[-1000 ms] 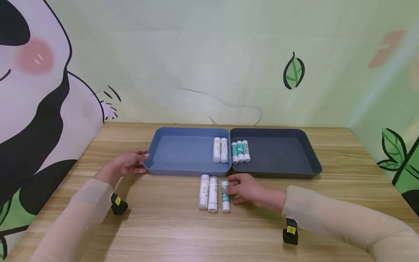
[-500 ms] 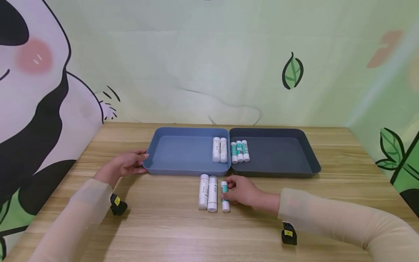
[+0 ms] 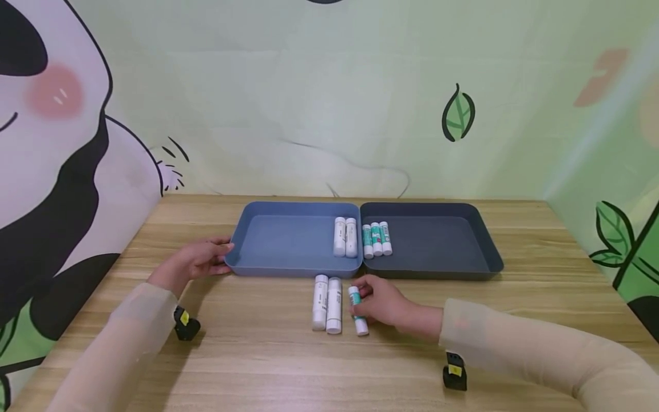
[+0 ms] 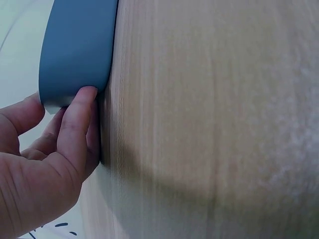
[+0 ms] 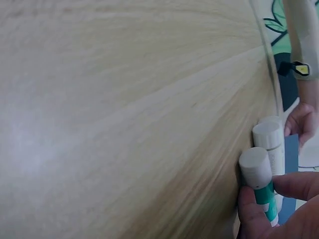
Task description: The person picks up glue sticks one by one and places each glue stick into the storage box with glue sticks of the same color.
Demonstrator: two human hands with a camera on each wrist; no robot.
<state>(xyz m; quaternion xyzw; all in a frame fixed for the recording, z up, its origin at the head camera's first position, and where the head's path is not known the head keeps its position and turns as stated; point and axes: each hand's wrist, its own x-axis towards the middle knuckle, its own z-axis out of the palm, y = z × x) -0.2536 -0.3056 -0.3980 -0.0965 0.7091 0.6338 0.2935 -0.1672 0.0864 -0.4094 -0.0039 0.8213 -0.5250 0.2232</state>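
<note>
My right hand (image 3: 382,300) pinches a small green-and-white glue stick (image 3: 361,326) between thumb and fingers, just above the table. In the right wrist view its white end (image 5: 255,167) points toward the camera. To its left, two larger white glue sticks (image 3: 327,306) lie side by side on the table. My left hand (image 3: 203,258) holds the left end of the blue tray (image 3: 278,271), thumb at the rim and fingertips low on the outer wall (image 4: 75,64). Two white glue sticks (image 3: 345,237) lie in that tray, at its right end.
A dark grey tray (image 3: 432,276) stands against the blue tray's right side. Three green-and-white glue sticks (image 3: 377,239) lie at its left end. Behind the wooden table (image 3: 257,355) is a wall printed with a panda and leaves (image 3: 458,114).
My right hand has closed round the small glue stick; its near end has swung slightly right and away from the white ones. The left hand stays at the blue tray.
</note>
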